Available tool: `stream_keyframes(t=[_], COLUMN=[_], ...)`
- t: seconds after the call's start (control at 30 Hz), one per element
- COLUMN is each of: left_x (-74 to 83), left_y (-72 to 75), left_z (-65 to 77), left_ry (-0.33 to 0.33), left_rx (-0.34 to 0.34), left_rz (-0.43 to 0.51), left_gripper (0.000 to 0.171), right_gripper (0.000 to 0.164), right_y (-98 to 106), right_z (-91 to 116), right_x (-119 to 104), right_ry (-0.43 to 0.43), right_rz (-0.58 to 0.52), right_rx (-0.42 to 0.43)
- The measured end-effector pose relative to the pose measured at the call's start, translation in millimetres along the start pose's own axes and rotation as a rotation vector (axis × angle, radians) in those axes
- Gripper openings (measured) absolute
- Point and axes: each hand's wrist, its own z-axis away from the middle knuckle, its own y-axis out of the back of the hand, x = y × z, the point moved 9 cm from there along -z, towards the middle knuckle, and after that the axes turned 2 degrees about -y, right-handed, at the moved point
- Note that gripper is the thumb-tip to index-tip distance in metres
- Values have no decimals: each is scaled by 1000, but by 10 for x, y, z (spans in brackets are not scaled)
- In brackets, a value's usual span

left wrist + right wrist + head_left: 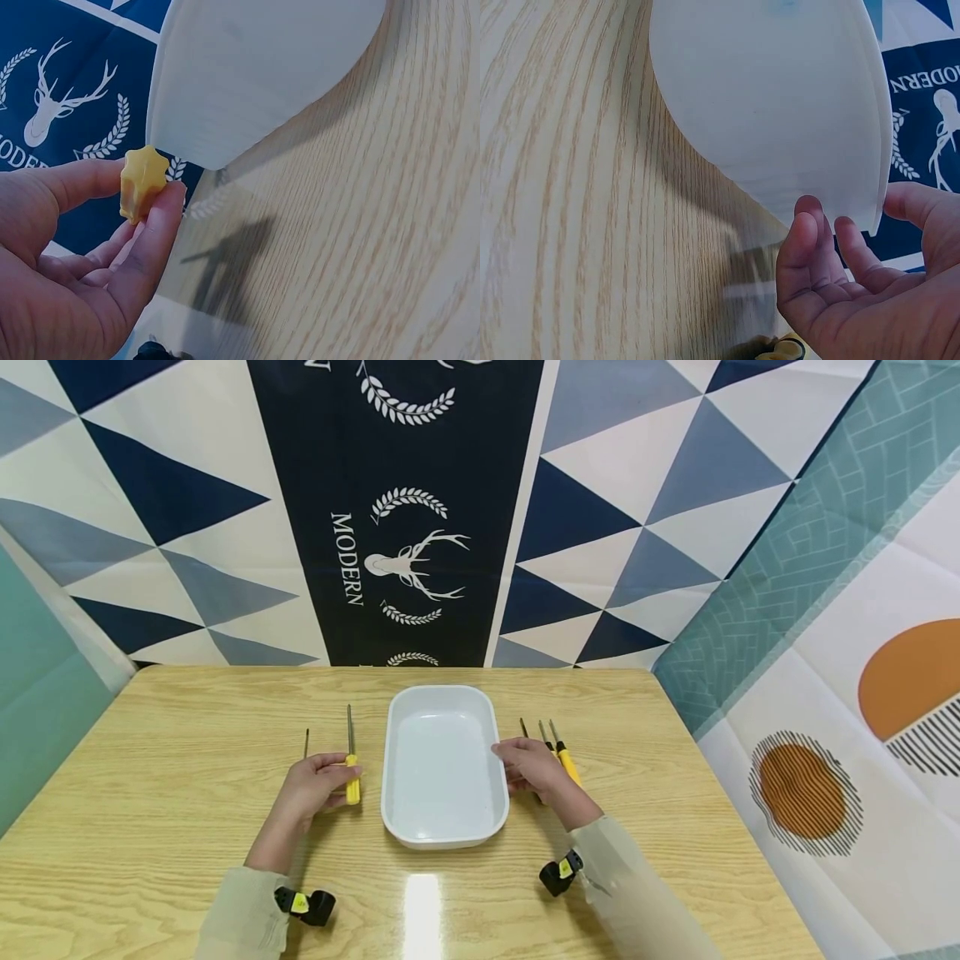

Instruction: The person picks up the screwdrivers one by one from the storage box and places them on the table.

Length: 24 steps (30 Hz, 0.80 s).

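Note:
My left hand [318, 781] pinches the yellow handle of a screwdriver [352, 785] between thumb and fingers, its metal shaft pointing away from me. The left wrist view shows the handle's ridged butt end [145, 166]. A white rectangular tray [445, 839] sits just to the right of it, with nothing inside. On the tray's right side my right hand [536, 768] grips the rim, thumb at the top edge and fingers against the outer wall [780, 150].
Beside the left hand, the thin shaft [306, 742] of another tool shows, its lower part hidden. Yellow-and-black screwdrivers [567, 764] lie right of the tray, partly behind the right hand. A patterned cloth [420, 527] hangs behind the wooden table [150, 827].

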Motion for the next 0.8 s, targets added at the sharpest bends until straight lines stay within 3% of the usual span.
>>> stream_keyframes(t=[0.8], left_x=[-86], left_y=[73], left_z=[5], left_ry=[20], left_rx=[2], left_rz=[-52], left_gripper=[55], right_gripper=[38], right_y=[-4], right_z=[1], right_x=[0], right_ry=[5], right_rz=[-4], right_rx=[2])
